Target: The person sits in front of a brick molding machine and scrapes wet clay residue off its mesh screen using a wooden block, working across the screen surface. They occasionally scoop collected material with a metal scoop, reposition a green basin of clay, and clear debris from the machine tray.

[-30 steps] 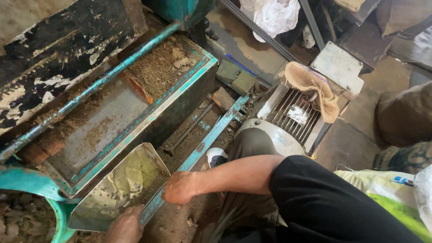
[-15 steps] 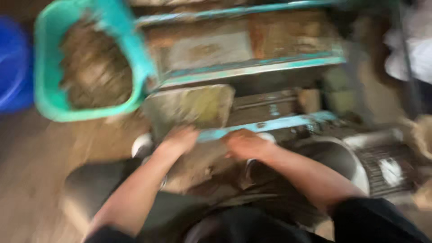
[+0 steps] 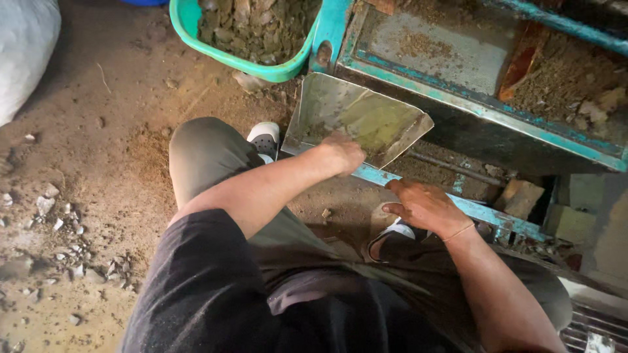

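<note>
My left hand now grips the metal scoop (seemingly empty) beside the green basin; right hand rests open below it

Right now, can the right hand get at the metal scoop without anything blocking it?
Probably yes. The right hand rests on the teal rail just beside the metal scoop, which the left hand already grips; nothing lies between them.

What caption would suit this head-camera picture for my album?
Seated person's left hand grips a metal scoop below a teal basin of earthy lumps; right hand rests by a teal bar.
</note>
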